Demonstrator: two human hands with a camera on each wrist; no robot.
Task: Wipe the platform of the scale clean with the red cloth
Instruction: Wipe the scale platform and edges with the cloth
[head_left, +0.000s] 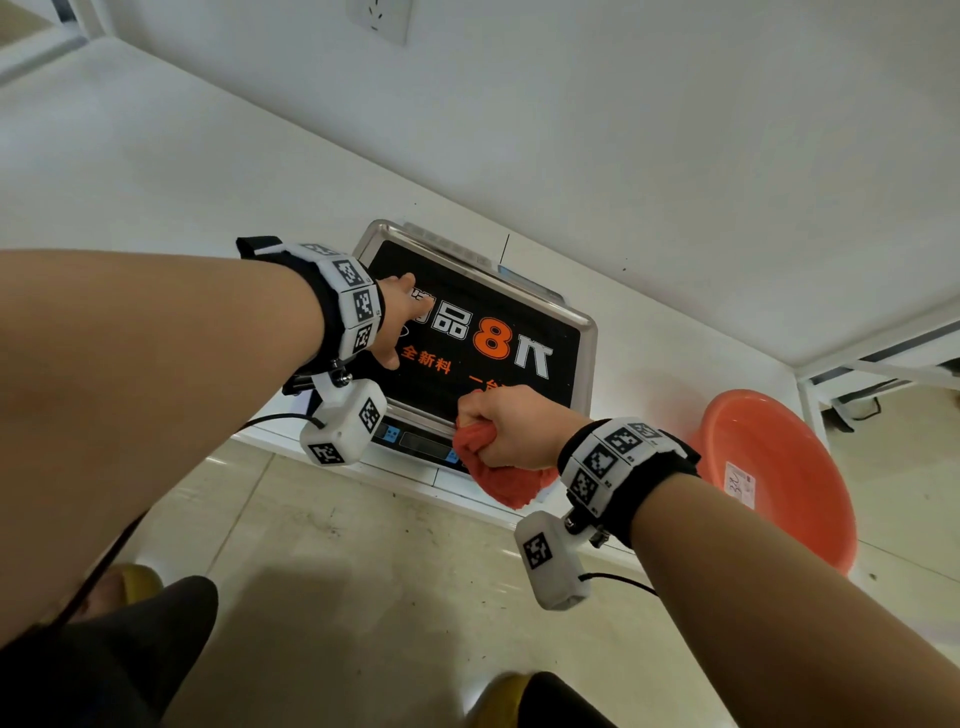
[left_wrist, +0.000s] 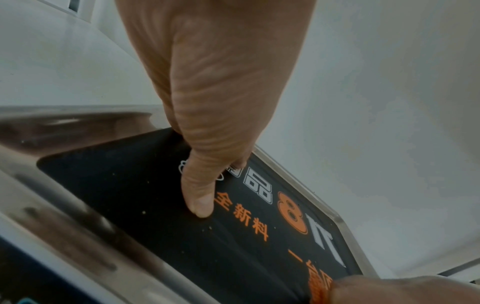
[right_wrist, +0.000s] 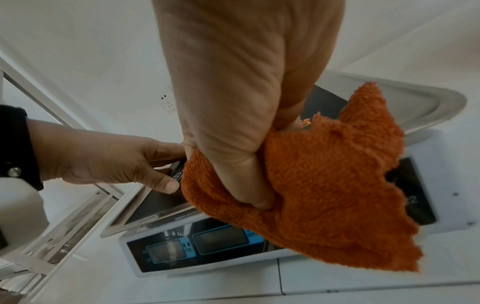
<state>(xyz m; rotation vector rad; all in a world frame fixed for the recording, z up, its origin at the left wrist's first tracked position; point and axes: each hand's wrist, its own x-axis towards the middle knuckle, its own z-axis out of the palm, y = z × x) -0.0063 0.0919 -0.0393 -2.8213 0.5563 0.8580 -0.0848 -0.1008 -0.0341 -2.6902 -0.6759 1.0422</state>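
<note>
The scale sits on a white table, its steel platform (head_left: 586, 332) covered by a black sheet with orange and white print. My left hand (head_left: 401, 319) lies flat on the platform's far left part, fingers straight, and the thumb (left_wrist: 201, 205) presses the black sheet. My right hand (head_left: 506, 426) is a fist gripping the bunched red cloth (head_left: 511, 480) at the platform's near right edge. In the right wrist view the cloth (right_wrist: 324, 195) hangs over the scale's display panel (right_wrist: 194, 244). Small pale specks dot the platform (left_wrist: 145, 211) near the thumb.
An orange plastic basin (head_left: 774, 467) stands at the right, close to the table's edge. The white table (head_left: 208, 182) runs along a white wall with a socket (head_left: 379, 18). A white metal frame (head_left: 878, 358) is at the far right. Tiled floor lies below.
</note>
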